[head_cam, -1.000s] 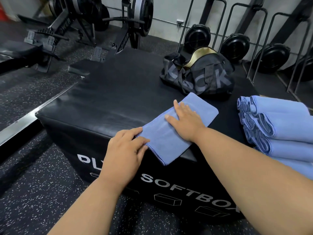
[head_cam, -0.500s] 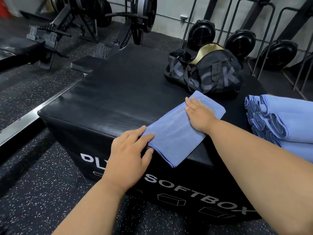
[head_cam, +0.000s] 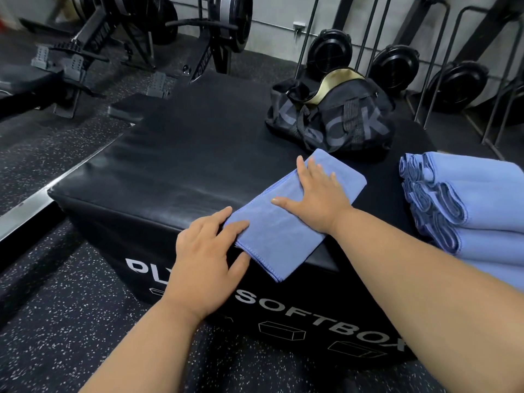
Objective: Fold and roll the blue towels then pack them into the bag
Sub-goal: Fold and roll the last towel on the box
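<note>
Change: since the earlier frame the right hand (head_cam: 317, 199) has drawn back from the towel's far end toward its middle; the left hand (head_cam: 211, 251) stays at the near corner.
Left hand: fingers nearly straight, fingertips resting on the near end of the folded blue towel (head_cam: 286, 225), thumb at its hem; the grip is open, pressing rather than pinching.
Folded blue towel: lies as a long flat strip on the black soft box (head_cam: 175, 171), its near corner overhanging the front edge.
Right hand: flat, fingers spread, palm down on the strip; grip open.
Bag (head_cam: 331, 120): black, unzipped, just beyond the towel's far end.
Towel stack (head_cam: 459, 199): folded blue towels piled at the right edge.
Handling: the cloth looks light, soft and limp, so it likely slips out of shape unless held flat; the near short end seems the place to pinch and begin the roll.
Stage: folding looks done, rolling not yet begun.
</note>
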Tool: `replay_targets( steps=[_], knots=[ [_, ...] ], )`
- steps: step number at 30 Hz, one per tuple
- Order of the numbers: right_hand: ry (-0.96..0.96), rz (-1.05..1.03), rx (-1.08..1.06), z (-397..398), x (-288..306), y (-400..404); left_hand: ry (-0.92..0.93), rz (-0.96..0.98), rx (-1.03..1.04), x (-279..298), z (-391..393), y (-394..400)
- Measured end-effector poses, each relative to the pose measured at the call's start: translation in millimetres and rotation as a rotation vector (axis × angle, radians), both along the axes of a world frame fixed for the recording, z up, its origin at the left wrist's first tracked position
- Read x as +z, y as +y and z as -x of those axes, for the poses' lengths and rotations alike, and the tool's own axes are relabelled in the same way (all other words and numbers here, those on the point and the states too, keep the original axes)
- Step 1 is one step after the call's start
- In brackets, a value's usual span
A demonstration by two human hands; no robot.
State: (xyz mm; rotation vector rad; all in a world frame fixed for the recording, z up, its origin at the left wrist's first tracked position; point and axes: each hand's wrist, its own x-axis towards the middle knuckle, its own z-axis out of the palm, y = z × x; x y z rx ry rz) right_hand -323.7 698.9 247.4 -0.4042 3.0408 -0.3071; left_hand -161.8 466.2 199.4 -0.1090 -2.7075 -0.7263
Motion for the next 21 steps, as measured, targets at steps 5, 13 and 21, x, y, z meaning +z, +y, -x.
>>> replay_targets(
  steps=[5, 13, 21],
  knots=[
    [0.045, 0.161, 0.029, -52, -7, -2, -0.005, -0.063, -0.027, 1, 3, -2],
    [-0.035, 0.106, 0.169, -107, -7, 12, 0.035, -0.112, -0.042, 8, 1, -2],
    [0.144, 0.142, 0.336, -160, -23, 33, 0.075, -0.142, -0.193, 28, -16, 7]
  ],
)
